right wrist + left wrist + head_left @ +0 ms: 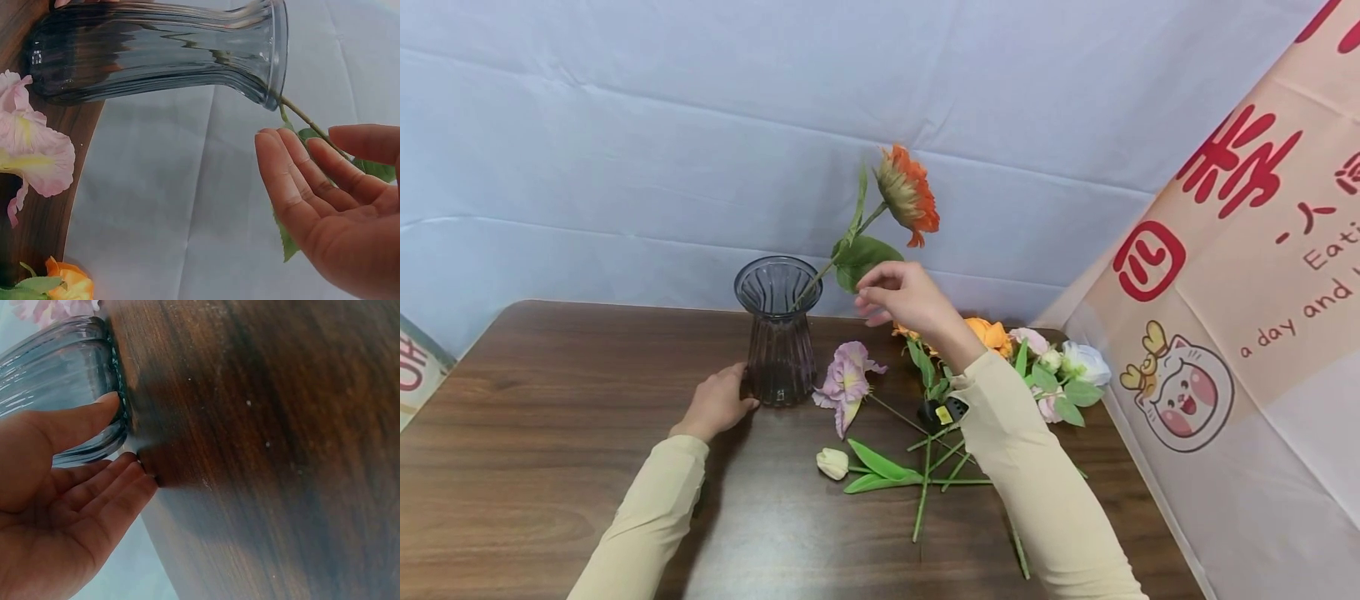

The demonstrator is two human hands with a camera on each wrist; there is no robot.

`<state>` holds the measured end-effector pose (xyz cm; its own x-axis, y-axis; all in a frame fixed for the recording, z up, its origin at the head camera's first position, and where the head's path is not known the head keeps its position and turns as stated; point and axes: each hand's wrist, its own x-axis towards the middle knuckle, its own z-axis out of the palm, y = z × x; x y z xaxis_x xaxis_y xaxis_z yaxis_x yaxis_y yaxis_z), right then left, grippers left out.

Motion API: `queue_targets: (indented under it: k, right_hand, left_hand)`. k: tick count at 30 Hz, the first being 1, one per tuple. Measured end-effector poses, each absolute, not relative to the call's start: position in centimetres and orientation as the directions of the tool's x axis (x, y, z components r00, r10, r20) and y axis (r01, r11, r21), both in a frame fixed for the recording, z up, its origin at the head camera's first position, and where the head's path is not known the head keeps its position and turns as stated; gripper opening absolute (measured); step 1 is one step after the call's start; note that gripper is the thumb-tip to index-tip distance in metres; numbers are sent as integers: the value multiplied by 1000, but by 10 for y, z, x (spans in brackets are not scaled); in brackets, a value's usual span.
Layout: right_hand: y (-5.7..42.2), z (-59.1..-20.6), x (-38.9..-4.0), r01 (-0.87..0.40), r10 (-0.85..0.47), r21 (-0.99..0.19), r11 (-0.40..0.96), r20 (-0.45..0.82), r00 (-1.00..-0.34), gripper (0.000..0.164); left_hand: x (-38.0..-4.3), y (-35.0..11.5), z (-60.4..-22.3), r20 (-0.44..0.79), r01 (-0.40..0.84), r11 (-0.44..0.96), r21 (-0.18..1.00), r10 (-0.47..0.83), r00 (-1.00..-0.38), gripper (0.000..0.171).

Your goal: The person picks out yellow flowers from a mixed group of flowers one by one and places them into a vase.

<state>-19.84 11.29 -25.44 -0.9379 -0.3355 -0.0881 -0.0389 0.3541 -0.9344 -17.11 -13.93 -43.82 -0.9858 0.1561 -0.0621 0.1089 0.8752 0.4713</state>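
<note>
Right sleeve [1037,475] partly hides loose stems [922,492].

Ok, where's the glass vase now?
In the head view, the glass vase stands on the table, left of centre, between the left hand and the purple flower.

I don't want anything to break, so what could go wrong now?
The orange flower leans sideways out of the ribbed glass vase, so its big head might swing around or tip the vase. The left hand, right at the vase's base, could bump it. The right sleeve, above some loose stems, might drag them.
</note>
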Motion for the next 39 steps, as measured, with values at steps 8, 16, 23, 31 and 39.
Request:
queue_targets:
  k: [8,16,23,31,39]
  right_hand:
    - [122,-250,-195,-52,-331,-913,405,-93,-939,18]
    - [135,-248,-188,-49,-329,-892,450,-115,-937,17]
    - [154,-259,-180,-14,-288,-871,491,-147,-946,19]
    - [178,-282,-172,37,-265,-873,486,-188,-946,16]
    - [199,-310,-168,65,-265,-854,516,-231,-936,13]
  left_hand:
    - [-171,-140,-439,-57,114,872,476,161,-985,59]
    - [-171,-140,-441,-49,114,869,482,156,-987,58]
    - [-171,-141,-441,-46,121,870,478,163,-986,58]
    - [-171,-142,-440,-49,119,872,476,161,-986,58]
    - [-170,-141,-440,-42,124,869,478,164,-986,58]
